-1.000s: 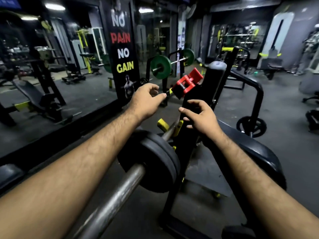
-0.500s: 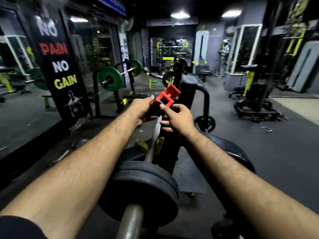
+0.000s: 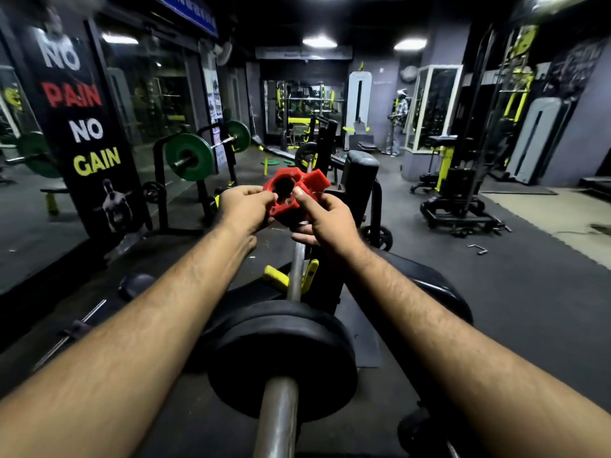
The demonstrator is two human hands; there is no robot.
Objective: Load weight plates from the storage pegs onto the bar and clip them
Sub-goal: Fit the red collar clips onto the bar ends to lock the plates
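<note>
Red plastic ring-shaped clip (image 3: 287, 194)

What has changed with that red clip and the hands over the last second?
A second ago the red clip stood beyond the fingers, untouched. Since then the left hand and right hand have closed on it together and turned it so its round hole faces the camera. The black plates have stayed on the bar, whose near end carries no clip yet.

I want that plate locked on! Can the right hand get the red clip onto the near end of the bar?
Probably yes. Both the right hand and left hand hold the red clip, and the bar end sticks out bare before the black plates.
</note>
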